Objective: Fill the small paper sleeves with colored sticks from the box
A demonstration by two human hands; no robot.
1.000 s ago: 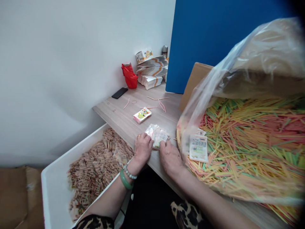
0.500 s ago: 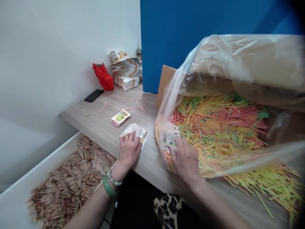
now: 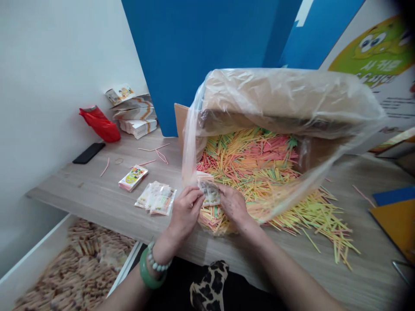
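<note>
Pinching one clear packet (image 3: 210, 195), both hands (image 3: 184, 212) (image 3: 233, 204) meet over a wood-grain table (image 3: 103, 205) before a blue panel (image 3: 201, 39).

The left hand (image 3: 186, 210) and right hand (image 3: 234, 205) hide the sides of the packet (image 3: 210, 194), whose print is too small to read. A plastic bag (image 3: 292, 93) veils most of the cardboard box (image 3: 180, 125). Below the left front edge of the counter (image 3: 87, 201), the white bin (image 3: 35, 262) is cut off, as is the sign (image 3: 353, 90) beyond the far edge.
</note>
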